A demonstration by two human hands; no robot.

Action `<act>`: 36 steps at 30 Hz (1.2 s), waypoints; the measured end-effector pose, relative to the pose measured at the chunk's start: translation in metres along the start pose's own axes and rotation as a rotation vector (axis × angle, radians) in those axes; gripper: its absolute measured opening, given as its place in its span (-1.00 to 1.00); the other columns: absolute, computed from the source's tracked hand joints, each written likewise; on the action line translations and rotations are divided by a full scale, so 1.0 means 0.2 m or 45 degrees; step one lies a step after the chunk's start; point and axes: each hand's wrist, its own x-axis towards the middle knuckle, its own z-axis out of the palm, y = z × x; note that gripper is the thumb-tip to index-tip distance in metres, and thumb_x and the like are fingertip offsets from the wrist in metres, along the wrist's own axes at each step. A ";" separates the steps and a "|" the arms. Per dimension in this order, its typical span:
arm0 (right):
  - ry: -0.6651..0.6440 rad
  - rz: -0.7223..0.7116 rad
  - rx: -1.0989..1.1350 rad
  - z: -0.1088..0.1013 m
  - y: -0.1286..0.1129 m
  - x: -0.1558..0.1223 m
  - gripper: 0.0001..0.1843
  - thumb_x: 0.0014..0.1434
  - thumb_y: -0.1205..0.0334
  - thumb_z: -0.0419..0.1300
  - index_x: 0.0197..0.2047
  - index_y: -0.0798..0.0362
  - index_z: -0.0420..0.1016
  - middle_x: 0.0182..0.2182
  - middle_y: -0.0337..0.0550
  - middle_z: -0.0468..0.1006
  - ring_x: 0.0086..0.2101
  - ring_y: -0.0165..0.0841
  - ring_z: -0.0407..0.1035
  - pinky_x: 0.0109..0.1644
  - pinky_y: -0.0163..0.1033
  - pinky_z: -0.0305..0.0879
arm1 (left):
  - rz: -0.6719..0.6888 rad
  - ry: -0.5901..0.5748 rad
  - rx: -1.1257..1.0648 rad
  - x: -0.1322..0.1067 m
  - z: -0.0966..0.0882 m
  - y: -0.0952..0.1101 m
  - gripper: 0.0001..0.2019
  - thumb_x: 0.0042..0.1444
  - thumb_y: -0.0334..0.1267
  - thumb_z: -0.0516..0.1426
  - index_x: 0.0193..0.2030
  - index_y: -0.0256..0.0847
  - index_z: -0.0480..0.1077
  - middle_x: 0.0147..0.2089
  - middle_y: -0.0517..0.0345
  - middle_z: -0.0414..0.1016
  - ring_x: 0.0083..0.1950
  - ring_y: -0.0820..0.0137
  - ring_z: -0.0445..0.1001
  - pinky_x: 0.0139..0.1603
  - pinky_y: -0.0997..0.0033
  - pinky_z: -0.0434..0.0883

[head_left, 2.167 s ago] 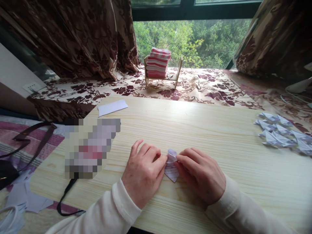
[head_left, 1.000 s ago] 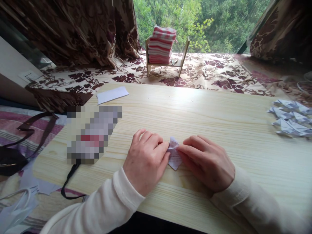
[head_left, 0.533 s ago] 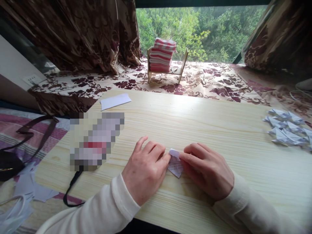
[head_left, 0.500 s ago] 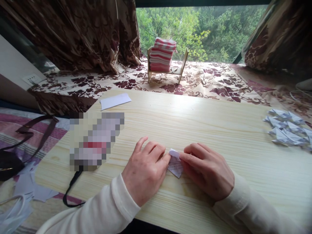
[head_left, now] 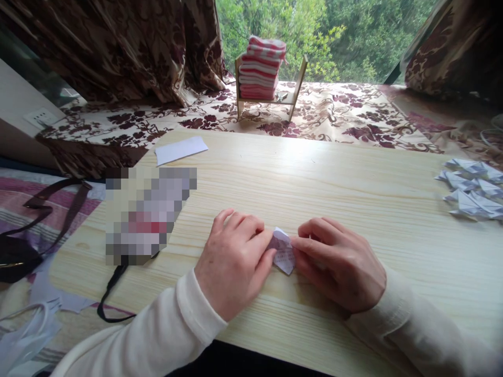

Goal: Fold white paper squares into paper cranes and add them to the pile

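Note:
A small folded piece of paper (head_left: 283, 256) with faint printed lines lies between my hands on the wooden table; its lower end comes to a point and its top flap stands partly raised. My left hand (head_left: 238, 259) pinches its left edge with thumb and forefinger, the other fingers curled. My right hand (head_left: 340, 264) grips the right edge between thumb and fingertips. The fingers cover both side edges of the paper.
Several folded paper pieces (head_left: 473, 191) are grouped at the table's right edge. A white paper strip (head_left: 181, 151) lies at the back left, near a pixelated object (head_left: 151, 214) with a black strap. Striped folded cloths (head_left: 261, 70) sit in a small wooden rack (head_left: 296, 86) by the window.
The paper's top flap, earlier a small rolled edge, now stands open wider. Both hands keep hold of the paper. The whole view has tilted slightly downward.

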 end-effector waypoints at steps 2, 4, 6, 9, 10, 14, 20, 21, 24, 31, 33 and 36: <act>0.004 -0.002 -0.003 0.00 0.00 0.00 -0.81 0.16 0.35 0.04 -0.22 0.05 0.46 -0.38 -0.11 0.36 -0.42 -0.37 0.17 -0.39 -0.27 0.15 | -0.002 0.057 -0.015 0.03 -0.02 -0.01 -0.84 0.13 -0.33 0.03 -0.25 -0.25 0.43 -0.28 0.08 0.45 -0.18 0.29 0.34 0.05 0.07 0.23; 0.016 -0.005 -0.003 0.00 0.00 0.00 -0.81 0.16 0.34 0.04 -0.21 0.04 0.46 -0.38 -0.11 0.37 -0.41 -0.37 0.17 -0.39 -0.27 0.15 | 0.063 0.129 0.004 0.05 -0.04 -0.02 -0.86 0.13 -0.37 0.04 -0.30 -0.23 0.43 -0.32 0.12 0.46 -0.20 0.33 0.35 0.06 0.10 0.23; 0.029 -0.012 -0.008 0.01 0.01 0.00 -0.80 0.16 0.34 0.04 -0.20 0.04 0.47 -0.38 -0.11 0.37 -0.41 -0.37 0.17 -0.40 -0.27 0.14 | 0.187 0.152 0.046 0.07 -0.06 -0.03 -0.85 0.12 -0.41 0.03 -0.36 -0.22 0.42 -0.34 0.15 0.46 -0.20 0.36 0.36 0.12 0.10 0.19; 0.044 -0.021 -0.027 0.01 0.01 0.00 -0.81 0.16 0.34 0.03 -0.23 0.05 0.46 -0.39 -0.12 0.37 -0.42 -0.37 0.16 -0.41 -0.28 0.14 | 0.350 0.133 0.151 0.09 -0.05 -0.04 -0.82 0.13 -0.43 0.02 -0.35 -0.18 0.43 -0.38 0.20 0.44 -0.21 0.39 0.37 0.17 0.06 0.13; 0.047 -0.021 -0.032 0.01 0.00 0.00 -0.81 0.16 0.34 0.03 -0.26 0.05 0.46 -0.40 -0.12 0.37 -0.42 -0.38 0.16 -0.41 -0.28 0.13 | 0.385 0.137 0.187 0.09 -0.04 -0.05 -0.82 0.14 -0.43 0.02 -0.33 -0.16 0.43 -0.40 0.22 0.43 -0.22 0.40 0.37 0.18 0.06 0.13; 0.048 -0.029 -0.039 0.01 0.00 0.00 -0.82 0.16 0.35 0.01 -0.34 0.07 0.45 -0.41 -0.12 0.37 -0.43 -0.38 0.15 -0.41 -0.28 0.13 | 0.490 0.205 0.274 0.12 0.00 -0.07 -0.80 0.16 -0.42 0.01 -0.38 -0.16 0.43 -0.47 0.26 0.40 -0.29 0.44 0.36 0.18 0.08 0.13; 0.060 -0.045 -0.054 0.01 0.00 -0.01 -0.80 0.17 0.33 0.02 -0.21 0.04 0.46 -0.39 -0.11 0.37 -0.42 -0.37 0.17 -0.41 -0.28 0.14 | 0.480 0.201 0.263 0.15 0.01 -0.09 -0.77 0.14 -0.42 -0.01 -0.46 -0.21 0.41 -0.44 0.22 0.44 -0.27 0.43 0.39 0.18 0.08 0.14; 0.055 -0.049 -0.049 0.01 0.00 -0.01 -0.79 0.17 0.33 0.03 -0.20 0.05 0.46 -0.39 -0.11 0.37 -0.41 -0.37 0.17 -0.41 -0.27 0.15 | 0.452 0.193 0.243 0.15 0.02 -0.09 -0.79 0.12 -0.42 0.00 -0.45 -0.21 0.41 -0.43 0.22 0.46 -0.25 0.42 0.40 0.17 0.08 0.14; 0.029 -0.047 -0.041 0.00 0.01 -0.01 -0.79 0.16 0.34 0.03 -0.18 0.05 0.46 -0.37 -0.10 0.37 -0.40 -0.36 0.18 -0.40 -0.26 0.16 | 0.378 0.182 0.190 0.14 0.02 -0.10 -0.84 0.07 -0.46 0.02 -0.42 -0.23 0.40 -0.41 0.21 0.49 -0.22 0.40 0.43 0.17 0.08 0.15; 0.030 -0.069 -0.071 0.00 0.00 -0.01 -0.79 0.17 0.35 0.03 -0.20 0.09 0.47 -0.39 -0.09 0.38 -0.41 -0.35 0.17 -0.39 -0.26 0.17 | 0.351 0.226 0.233 0.14 0.05 -0.09 -0.78 0.12 -0.45 -0.03 -0.41 -0.23 0.41 -0.41 0.21 0.51 -0.22 0.39 0.44 0.16 0.07 0.15; 0.022 -0.067 -0.080 0.00 0.00 -0.01 -0.80 0.16 0.35 0.03 -0.24 0.10 0.48 -0.39 -0.08 0.38 -0.41 -0.35 0.17 -0.39 -0.26 0.17 | 0.358 0.207 0.217 0.15 0.05 -0.09 -0.78 0.14 -0.44 -0.03 -0.40 -0.23 0.42 -0.39 0.20 0.52 -0.20 0.39 0.44 0.16 0.07 0.15; 0.020 -0.062 -0.077 0.00 0.00 -0.01 -0.81 0.16 0.35 0.04 -0.26 0.10 0.48 -0.40 -0.09 0.37 -0.41 -0.35 0.17 -0.39 -0.26 0.16 | 0.343 0.181 0.172 0.13 0.02 -0.08 -0.79 0.13 -0.44 -0.01 -0.32 -0.23 0.44 -0.33 0.20 0.54 -0.18 0.38 0.44 0.17 0.07 0.16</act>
